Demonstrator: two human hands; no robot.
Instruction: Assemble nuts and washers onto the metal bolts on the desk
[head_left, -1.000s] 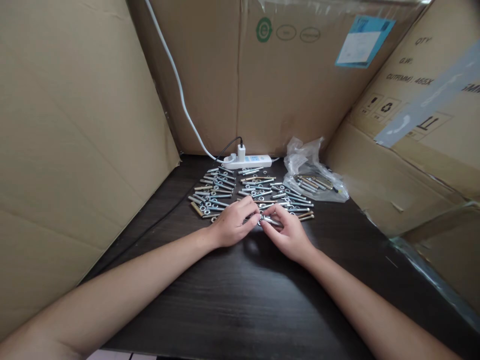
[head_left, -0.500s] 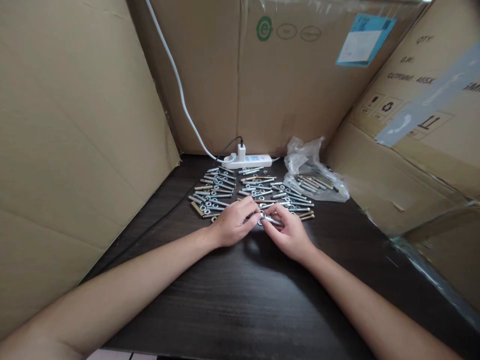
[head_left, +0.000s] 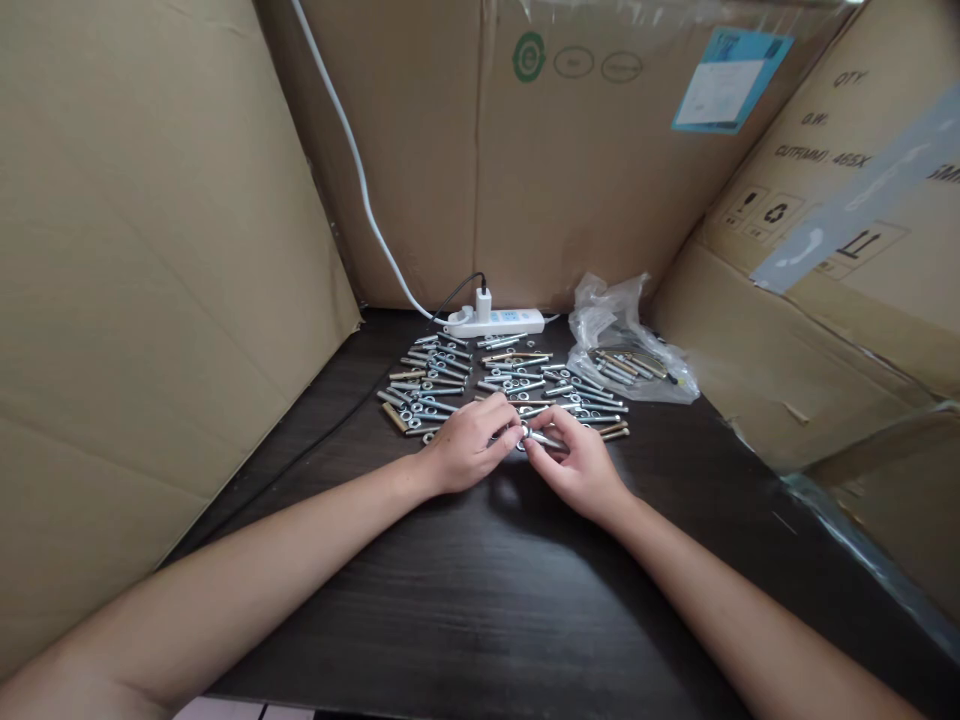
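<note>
My right hand (head_left: pixel 574 460) pinches a silvery bolt (head_left: pixel 547 441) between thumb and fingers, its length pointing left and right. At the bolt's left end sits a small metal ring (head_left: pixel 524 433). It looks like a nut or washer; I cannot tell which. My left hand (head_left: pixel 474 445) is closed, its thumb and fingertips against that ring. Just beyond both hands lie rows of loose bolts, sleeves, washers and nuts, with a left group (head_left: pixel 431 390) and a right group (head_left: pixel 525 378). The left fingertips are partly hidden behind the thumb.
A white power strip (head_left: pixel 517 322) with a plugged-in adapter lies at the back. A clear plastic bag (head_left: pixel 679 375) holding more bolts is at back right. Cardboard boxes (head_left: pixel 420 150) wall in the dark table (head_left: pixel 480 600). A black cable (head_left: pixel 330 430) runs along the left.
Both hands stay in the same place, with only a very slight shift of the fingers at the bolt's left end. Everything else is unchanged.
</note>
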